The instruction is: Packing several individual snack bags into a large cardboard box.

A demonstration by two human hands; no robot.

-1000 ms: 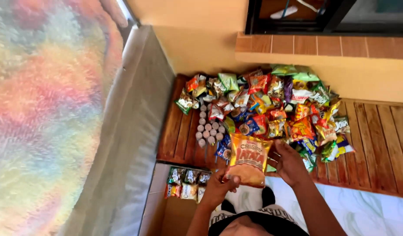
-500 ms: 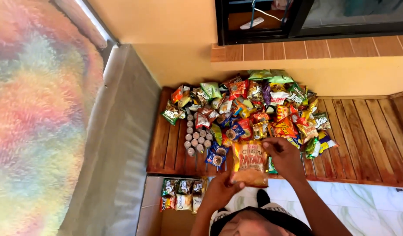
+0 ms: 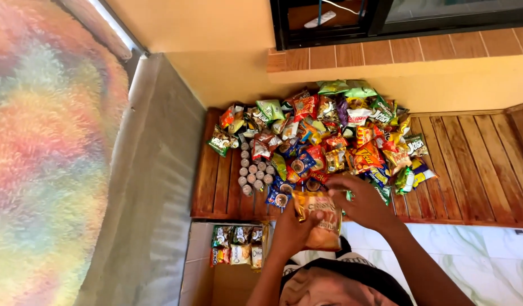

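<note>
An orange and yellow snack bag (image 3: pixel 320 218) is held between both hands, just in front of a big pile of snack packets (image 3: pixel 335 139). My left hand (image 3: pixel 288 232) grips the bag's lower left side. My right hand (image 3: pixel 364 199) holds its upper right edge, fingers touching the near edge of the pile. The pile lies on a wooden slatted platform (image 3: pixel 471 170). Rows of small round cups (image 3: pixel 253 173) stand at the pile's left side.
An open cardboard box (image 3: pixel 199 266) with several snack packets (image 3: pixel 236 245) sits below the platform at the left. A grey padded edge (image 3: pixel 154 187) and a multicoloured fluffy rug (image 3: pixel 46 164) fill the left. White marble floor (image 3: pixel 477 255) lies at the right; a dark window frame (image 3: pixel 386 22) is above.
The snack bag has come down, away from the pile and nearer my body, with both hands still on it. The view has shifted slightly.
</note>
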